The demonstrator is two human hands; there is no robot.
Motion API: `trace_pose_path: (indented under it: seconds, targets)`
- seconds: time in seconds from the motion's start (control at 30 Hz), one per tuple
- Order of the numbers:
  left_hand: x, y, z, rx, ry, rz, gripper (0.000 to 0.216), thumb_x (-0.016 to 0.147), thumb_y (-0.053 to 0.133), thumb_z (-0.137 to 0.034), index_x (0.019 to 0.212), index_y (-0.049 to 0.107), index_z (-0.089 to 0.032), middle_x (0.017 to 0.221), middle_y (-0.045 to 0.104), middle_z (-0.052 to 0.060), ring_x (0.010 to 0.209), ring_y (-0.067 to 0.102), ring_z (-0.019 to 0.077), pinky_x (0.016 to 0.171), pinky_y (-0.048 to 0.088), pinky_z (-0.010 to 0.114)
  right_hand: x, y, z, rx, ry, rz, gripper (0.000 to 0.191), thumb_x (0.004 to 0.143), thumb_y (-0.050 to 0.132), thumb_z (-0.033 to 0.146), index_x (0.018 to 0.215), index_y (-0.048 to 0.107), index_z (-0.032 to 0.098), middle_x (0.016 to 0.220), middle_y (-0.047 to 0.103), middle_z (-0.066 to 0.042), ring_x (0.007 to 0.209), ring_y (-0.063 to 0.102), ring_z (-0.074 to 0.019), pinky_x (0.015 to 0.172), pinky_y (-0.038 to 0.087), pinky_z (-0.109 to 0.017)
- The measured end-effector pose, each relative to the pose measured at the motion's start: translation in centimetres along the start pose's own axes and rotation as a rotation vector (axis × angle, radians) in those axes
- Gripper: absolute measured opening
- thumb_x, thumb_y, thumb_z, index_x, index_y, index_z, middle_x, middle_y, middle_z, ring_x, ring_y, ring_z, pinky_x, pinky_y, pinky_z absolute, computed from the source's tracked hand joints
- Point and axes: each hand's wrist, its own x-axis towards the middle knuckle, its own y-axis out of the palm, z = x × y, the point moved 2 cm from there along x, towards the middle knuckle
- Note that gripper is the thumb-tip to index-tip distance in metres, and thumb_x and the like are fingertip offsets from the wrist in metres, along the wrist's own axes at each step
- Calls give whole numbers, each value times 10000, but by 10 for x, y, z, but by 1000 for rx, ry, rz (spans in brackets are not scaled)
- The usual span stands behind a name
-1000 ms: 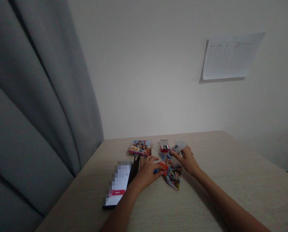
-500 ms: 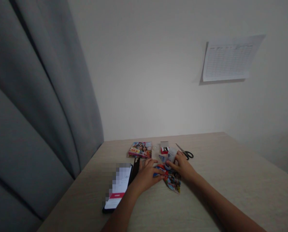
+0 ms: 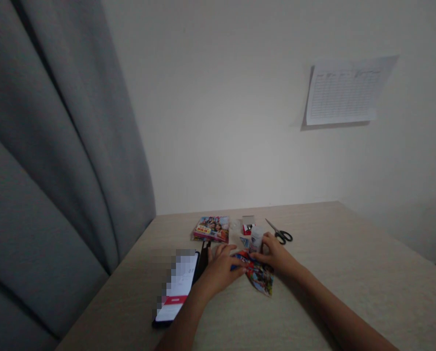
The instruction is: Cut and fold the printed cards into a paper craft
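Observation:
A piece of colourful printed paper [image 3: 261, 279], ending in a point toward me, lies on the table between my hands. My left hand [image 3: 222, 267] rests at its left side, fingers spread, with fingertips touching its edge. My right hand [image 3: 279, 256] is at its upper right, the thumb on the paper and apart from the fingers. Next to those fingers stands a whitish, see-through curled piece [image 3: 256, 235] with blue marks; whether they touch it I cannot tell. Just behind is a small red and white box [image 3: 247, 228] with something metallic in it.
Scissors [image 3: 281, 235] with black handles lie at the right. A stack of colourful leaflets [image 3: 211, 229] is at the back left. A phone [image 3: 176, 287] with a lit screen lies left, beside a black object [image 3: 202, 258]. A grey curtain [image 3: 68, 146] hangs at the left; a printed sheet [image 3: 344, 92] is on the wall.
My right thumb has come down from the see-through piece onto the printed paper. My left hand stays nearly in place. The view has shifted slightly.

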Motion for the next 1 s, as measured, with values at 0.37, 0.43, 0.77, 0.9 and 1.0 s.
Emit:
trace_pose_path:
  seconds: [0.37,0.43,0.77,0.9,1.0]
  targets:
    - [-2,-10,-2,3,-17,87,313,838,655,-561,1145,683,-509,1528,416,13,1450,216,378,1069,-43,770,2,-6,-3,101,-46,-66,397,800,718,442,1123,692,212,1084,655,-86,1053,581,-271,961,458,-429]
    - [-2,-10,-2,3,-13,92,312,843,654,-547,1151,679,-510,1525,421,15,1453,207,376,1068,-45,769,2,-6,-5,109,-19,-73,378,802,711,449,1089,706,203,1081,655,-91,1036,595,-270,949,471,-434]
    - [-2,-11,-7,26,-13,85,283,856,649,-512,1136,690,-503,1506,442,32,1441,240,372,1066,-39,767,2,-7,-2,130,-67,-79,311,799,718,430,1013,738,205,1078,675,-89,1031,602,-269,958,473,-442]
    - [-1,-11,-5,29,-11,79,293,856,648,-516,1145,688,-493,1500,448,32,1442,235,362,1074,-57,754,2,-7,-1,124,-73,-67,316,786,726,436,994,740,198,1067,675,-83,1025,607,-263,938,481,-425]
    - [-1,-9,-3,25,-8,81,299,857,644,-526,1153,683,-497,1502,444,34,1441,233,366,1064,-57,765,3,-8,2,135,-89,-57,303,777,736,413,998,740,206,1112,672,-86,1051,603,-266,951,475,-425]
